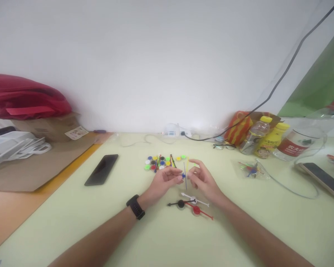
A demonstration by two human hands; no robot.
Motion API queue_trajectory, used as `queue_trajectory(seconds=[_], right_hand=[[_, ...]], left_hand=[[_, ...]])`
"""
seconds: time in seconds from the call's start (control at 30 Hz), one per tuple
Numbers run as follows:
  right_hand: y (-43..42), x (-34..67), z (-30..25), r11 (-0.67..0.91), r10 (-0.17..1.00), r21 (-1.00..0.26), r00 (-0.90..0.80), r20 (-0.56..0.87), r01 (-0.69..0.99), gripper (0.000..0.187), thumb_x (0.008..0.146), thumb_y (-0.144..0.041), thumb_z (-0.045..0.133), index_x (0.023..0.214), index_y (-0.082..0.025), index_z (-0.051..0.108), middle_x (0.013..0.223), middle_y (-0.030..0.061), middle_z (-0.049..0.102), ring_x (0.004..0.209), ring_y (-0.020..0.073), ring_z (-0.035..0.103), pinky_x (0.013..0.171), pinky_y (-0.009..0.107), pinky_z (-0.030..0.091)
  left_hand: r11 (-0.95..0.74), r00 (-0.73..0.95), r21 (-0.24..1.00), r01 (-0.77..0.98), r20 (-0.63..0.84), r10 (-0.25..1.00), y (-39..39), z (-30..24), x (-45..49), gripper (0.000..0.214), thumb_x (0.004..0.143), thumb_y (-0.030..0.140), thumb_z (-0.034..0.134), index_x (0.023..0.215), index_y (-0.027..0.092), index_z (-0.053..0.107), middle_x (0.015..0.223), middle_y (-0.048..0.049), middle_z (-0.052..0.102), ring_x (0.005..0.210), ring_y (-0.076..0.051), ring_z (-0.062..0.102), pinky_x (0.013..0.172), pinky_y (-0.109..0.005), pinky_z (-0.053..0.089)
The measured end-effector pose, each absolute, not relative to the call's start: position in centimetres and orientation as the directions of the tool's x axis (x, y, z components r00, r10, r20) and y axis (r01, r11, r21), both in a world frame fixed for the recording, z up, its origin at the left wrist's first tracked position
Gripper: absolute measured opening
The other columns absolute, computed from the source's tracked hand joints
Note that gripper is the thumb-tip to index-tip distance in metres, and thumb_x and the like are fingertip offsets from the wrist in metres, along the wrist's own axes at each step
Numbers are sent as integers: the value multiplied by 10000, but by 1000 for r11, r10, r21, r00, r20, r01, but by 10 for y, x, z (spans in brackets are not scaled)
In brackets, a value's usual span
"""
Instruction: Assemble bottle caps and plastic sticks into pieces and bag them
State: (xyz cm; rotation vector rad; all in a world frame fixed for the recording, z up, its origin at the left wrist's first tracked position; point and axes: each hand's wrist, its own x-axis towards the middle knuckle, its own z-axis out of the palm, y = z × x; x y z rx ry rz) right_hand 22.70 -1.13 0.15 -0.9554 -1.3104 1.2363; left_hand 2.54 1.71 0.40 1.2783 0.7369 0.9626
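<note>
My left hand (167,180), with a black watch (136,207) on its wrist, is closed in a pinch on a small blue spinner arrow (186,182). The arrow's long thin shaft stands between both hands, its blue hub at my left fingertips. Close by on the right, my right hand (202,180) has its thumb and fingers curled together; what they hold, if anything, is hidden. A yellow arrow (187,165) shows beside its index finger. Nearer to me lie a white spinner (193,200), a black spinner (180,203) and a red spinner (196,210), with overlapping pointers.
Behind my hands lie several coloured discs (147,167) and loose arrows (171,160). A black phone (101,170) is at left. Rightward are a bag of arrows (252,169), glasses (224,147), bottles (269,142), a cable (285,191) and another phone (325,181).
</note>
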Motion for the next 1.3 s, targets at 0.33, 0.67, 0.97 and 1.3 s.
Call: queue_trajectory(seconds=[0.33,0.67,0.97,1.3], right_hand=[[-11,240,14,81,958,-978,-255,130,-193,500,930,-521,657,586,-199,486,586,-35,391,552,117,298,542,304,223],[-13,227,6,203,956,-977,-228,183,69,310,910,-503,700,966,-211,612,840,3,599,728,151,544,635,279,414],[-11,237,15,314,937,-906,-245,248,284,180,959,-385,605,927,-209,608,802,-6,597,719,153,559,653,279,447],[-16,244,13,254,802,-902,-597,-6,350,210,915,-355,663,805,-178,691,653,-9,616,590,139,515,561,268,383]], left_hand=[[19,424,984,-176,58,904,18,3,26,392,788,382,877,1048,126,731,958,-78,747,848,-176,723,860,-331,589],[7,461,986,-166,71,885,18,2,24,355,811,353,860,1067,146,725,1023,-85,745,904,-190,728,875,-331,581],[-93,472,993,-67,114,874,16,-2,26,373,837,360,829,1122,163,690,1142,-117,720,1035,-225,701,984,-402,558],[-296,470,951,93,221,855,11,3,26,286,915,399,721,1092,175,704,1089,-111,718,1039,-243,679,920,-373,552]])
